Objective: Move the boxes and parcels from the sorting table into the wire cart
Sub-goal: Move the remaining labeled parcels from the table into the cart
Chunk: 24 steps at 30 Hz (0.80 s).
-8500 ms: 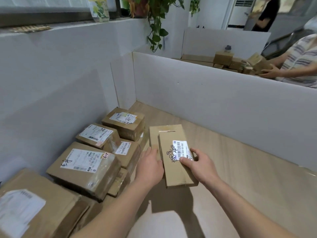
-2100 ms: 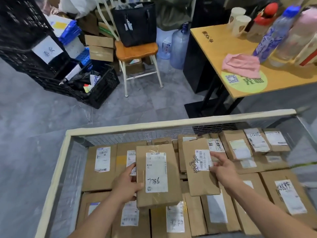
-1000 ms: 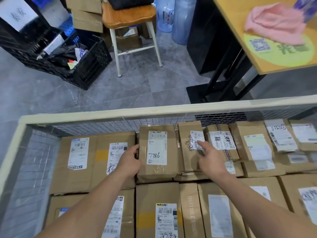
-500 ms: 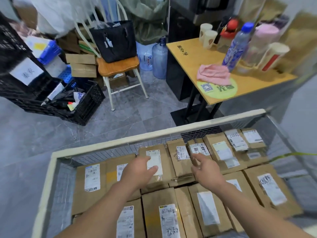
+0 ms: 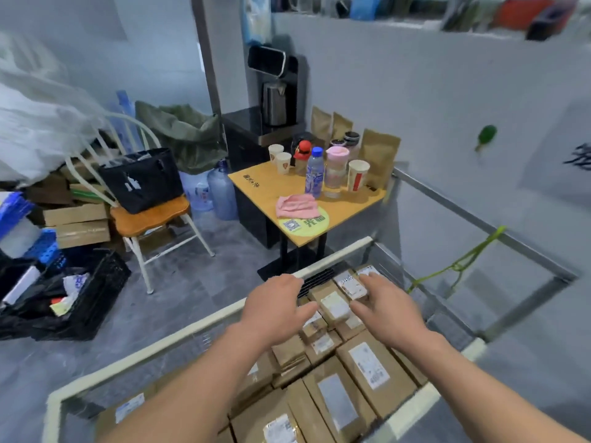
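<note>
The wire cart [image 5: 198, 326] fills the lower part of the view, packed with several brown cardboard parcels [image 5: 367, 372] with white labels. Both my hands hover above the parcels near the cart's far rim. My left hand [image 5: 275, 306] has its fingers spread and holds nothing. My right hand [image 5: 388, 306] is also spread and empty, just above the labelled parcels [image 5: 334, 305] at the far corner. The sorting table is out of view.
Beyond the cart stand a small yellow table [image 5: 300, 199] with bottles and cups, a wooden chair [image 5: 150, 219] carrying a black bag, water jugs [image 5: 220, 193] and a black crate [image 5: 73, 305] on the grey floor. A green cord [image 5: 457, 266] hangs on the cart's right rail.
Both hands have let go of the two parcels laid in the cart and lifted off, empty. The view has swung up and to the right.
</note>
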Each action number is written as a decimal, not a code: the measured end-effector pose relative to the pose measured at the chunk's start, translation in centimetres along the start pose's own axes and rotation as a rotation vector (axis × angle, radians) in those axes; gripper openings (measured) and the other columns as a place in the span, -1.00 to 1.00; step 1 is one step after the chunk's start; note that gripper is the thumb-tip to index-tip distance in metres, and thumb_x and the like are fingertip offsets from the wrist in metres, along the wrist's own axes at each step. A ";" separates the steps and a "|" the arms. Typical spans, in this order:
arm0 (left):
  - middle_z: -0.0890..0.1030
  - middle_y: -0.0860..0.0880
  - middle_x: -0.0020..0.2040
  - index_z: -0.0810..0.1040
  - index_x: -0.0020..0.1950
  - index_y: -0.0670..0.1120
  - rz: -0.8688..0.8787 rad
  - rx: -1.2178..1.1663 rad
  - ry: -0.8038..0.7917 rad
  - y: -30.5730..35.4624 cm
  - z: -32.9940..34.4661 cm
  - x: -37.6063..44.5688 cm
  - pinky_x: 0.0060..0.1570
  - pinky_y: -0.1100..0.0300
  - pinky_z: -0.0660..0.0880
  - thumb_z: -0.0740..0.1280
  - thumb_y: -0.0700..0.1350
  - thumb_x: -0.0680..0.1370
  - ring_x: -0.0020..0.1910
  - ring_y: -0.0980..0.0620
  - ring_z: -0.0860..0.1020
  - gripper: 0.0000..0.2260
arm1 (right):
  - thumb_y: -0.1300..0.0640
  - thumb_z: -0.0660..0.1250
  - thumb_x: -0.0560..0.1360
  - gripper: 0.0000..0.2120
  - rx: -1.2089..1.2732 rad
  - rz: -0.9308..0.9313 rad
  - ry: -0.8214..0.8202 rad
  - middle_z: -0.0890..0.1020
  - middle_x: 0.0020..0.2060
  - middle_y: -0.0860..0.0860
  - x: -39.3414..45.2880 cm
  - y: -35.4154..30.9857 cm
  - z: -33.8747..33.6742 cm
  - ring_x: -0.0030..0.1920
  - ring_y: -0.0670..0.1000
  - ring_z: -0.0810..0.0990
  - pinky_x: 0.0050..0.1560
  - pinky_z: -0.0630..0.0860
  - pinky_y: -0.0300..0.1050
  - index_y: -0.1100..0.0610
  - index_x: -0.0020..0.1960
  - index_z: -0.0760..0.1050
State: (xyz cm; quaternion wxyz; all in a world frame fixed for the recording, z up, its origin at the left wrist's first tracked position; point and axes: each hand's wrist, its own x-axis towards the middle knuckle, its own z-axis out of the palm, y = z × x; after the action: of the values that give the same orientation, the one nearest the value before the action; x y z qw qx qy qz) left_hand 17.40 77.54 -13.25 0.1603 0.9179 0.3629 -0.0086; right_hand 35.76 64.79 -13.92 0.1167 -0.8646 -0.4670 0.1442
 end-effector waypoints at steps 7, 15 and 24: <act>0.50 0.07 0.31 0.45 0.36 0.02 0.197 0.069 0.063 11.0 -1.1 1.8 0.13 0.03 0.48 0.15 0.28 0.61 0.29 0.01 0.46 -0.54 | -0.17 0.24 0.61 -0.48 -0.020 0.080 0.125 0.47 0.43 0.01 -3.7 7.8 -6.9 0.41 0.08 0.43 0.32 0.43 0.02 0.05 0.49 0.36; 0.51 0.04 0.33 0.45 0.38 0.00 0.353 0.132 0.066 25.7 0.1 3.5 0.23 0.01 0.46 0.15 0.33 0.59 0.33 0.00 0.45 -0.48 | -0.23 0.24 0.59 -0.42 -0.044 0.209 0.135 0.55 0.36 0.06 -8.5 19.9 -13.5 0.34 0.15 0.52 0.23 0.50 0.05 0.04 0.50 0.31; 0.51 0.00 0.36 0.45 0.40 -0.03 0.529 0.195 0.057 41.6 3.3 5.0 0.27 -0.01 0.47 0.13 0.36 0.59 0.36 -0.02 0.45 -0.42 | -0.25 0.24 0.56 -0.59 -0.088 0.373 0.184 0.60 0.24 0.04 -15.1 32.7 -18.9 0.25 0.18 0.56 0.08 0.51 -0.01 0.01 0.25 0.43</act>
State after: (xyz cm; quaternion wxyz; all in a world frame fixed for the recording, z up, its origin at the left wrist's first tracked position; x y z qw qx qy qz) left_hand 49.24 51.39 -5.02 0.0575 0.9917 0.1126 0.0245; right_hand 59.93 33.30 -5.15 0.0922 -0.9498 -0.2921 0.0632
